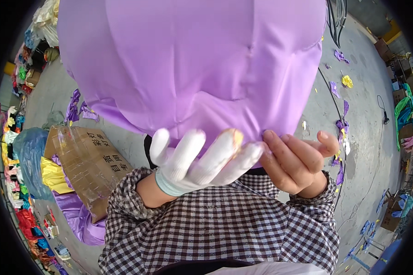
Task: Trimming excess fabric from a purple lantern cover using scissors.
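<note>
My gloved left hand [192,160] and bare right hand [296,160] both pinch the lower hem of the purple fabric [192,64], held up close and blocking most of the view. Cardboard box [89,160] on the concrete floor [362,128] at my left, fabric scraps [342,137] at my right; open floor beyond.

lilac fabric [192,68], white glove [192,160], checked sleeves [215,224]

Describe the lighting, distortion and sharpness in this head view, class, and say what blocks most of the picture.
Head view: soft, even daylight, no hard shadows; a gentle sheen on the purple fabric, which fills the upper frame. Fisheye bending curves the concrete floor toward a black rim. The gloved left hand and bare right hand look sharp; edge clutter is small and smeared.
</note>
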Demonstrator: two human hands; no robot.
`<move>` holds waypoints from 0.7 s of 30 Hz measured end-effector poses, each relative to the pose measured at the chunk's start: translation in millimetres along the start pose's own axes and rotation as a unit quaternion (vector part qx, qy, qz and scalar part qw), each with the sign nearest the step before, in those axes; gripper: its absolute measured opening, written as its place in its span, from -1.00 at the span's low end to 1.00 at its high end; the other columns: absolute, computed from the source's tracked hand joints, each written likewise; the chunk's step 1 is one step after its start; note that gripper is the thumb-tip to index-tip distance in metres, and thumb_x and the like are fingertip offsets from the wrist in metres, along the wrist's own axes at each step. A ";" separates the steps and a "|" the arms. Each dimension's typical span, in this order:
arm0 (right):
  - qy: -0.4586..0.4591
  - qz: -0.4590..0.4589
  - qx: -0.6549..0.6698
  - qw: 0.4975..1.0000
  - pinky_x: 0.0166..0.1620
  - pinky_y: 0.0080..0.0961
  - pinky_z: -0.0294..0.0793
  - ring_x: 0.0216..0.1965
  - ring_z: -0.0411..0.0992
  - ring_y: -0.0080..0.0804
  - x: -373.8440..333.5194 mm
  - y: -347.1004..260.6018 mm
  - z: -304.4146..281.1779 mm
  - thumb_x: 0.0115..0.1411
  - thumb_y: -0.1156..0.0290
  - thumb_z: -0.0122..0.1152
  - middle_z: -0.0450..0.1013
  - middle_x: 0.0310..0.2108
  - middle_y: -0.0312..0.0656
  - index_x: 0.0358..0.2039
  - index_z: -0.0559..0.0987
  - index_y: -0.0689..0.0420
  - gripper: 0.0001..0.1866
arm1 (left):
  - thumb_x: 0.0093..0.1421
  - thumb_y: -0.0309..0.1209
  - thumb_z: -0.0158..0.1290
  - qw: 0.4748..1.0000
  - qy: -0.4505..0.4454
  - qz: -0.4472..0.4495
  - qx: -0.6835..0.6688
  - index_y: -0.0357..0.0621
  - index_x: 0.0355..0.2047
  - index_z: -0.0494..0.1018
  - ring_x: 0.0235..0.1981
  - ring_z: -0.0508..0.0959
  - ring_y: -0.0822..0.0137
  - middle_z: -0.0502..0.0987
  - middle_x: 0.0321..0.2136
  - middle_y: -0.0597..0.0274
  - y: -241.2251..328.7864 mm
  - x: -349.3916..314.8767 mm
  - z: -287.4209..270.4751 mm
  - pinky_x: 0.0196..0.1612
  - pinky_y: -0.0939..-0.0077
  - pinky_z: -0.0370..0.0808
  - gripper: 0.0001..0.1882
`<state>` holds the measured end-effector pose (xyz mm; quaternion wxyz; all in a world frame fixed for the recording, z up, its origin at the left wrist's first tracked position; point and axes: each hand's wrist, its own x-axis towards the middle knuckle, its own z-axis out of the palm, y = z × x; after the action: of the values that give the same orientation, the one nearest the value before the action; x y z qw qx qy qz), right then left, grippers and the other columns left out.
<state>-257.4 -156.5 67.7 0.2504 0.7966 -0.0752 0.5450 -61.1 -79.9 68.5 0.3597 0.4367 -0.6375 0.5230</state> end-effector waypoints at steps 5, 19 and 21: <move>-0.090 0.026 0.111 0.989 0.11 -0.28 0.29 -0.20 0.44 -0.55 -17.1 7.0 -37.6 0.15 0.22 0.25 0.61 -0.21 -0.34 -0.20 0.63 -0.02 -0.77 | 0.16 -0.27 0.26 0.996 -0.035 0.010 -0.085 0.21 -0.19 0.64 -0.21 0.42 0.41 0.50 -0.28 0.50 0.6 18.0 8.3 -0.17 0.39 0.31 -0.81; 0.103 0.581 0.686 0.427 0.13 -0.42 0.44 0.14 0.41 -0.36 -13.2 40.5 -3.2 0.28 -0.06 0.25 0.35 0.21 0.00 0.23 0.33 0.35 -0.22 | 0.02 -0.39 0.28 0.965 -0.045 0.031 -0.255 0.09 -0.32 0.67 -0.39 0.45 0.44 0.53 -0.36 0.44 15.9 19.5 10.4 -0.40 0.53 0.33 -0.83; 0.053 0.639 0.675 0.365 0.14 -0.43 0.44 0.13 0.40 -0.41 -3.0 40.2 -5.5 0.23 -0.08 0.33 0.38 0.19 -0.02 0.25 0.30 0.36 -0.15 | 0.02 -0.42 0.26 0.961 -0.047 0.031 -0.271 0.05 -0.32 0.67 -0.36 0.51 0.39 0.54 -0.35 0.39 16.1 16.4 11.5 -0.44 0.51 0.38 -0.82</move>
<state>-279.0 -189.1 79.3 -0.7902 0.3829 -0.1554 0.4525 -82.0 -93.0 75.6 0.4181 0.3272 -0.7843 0.3208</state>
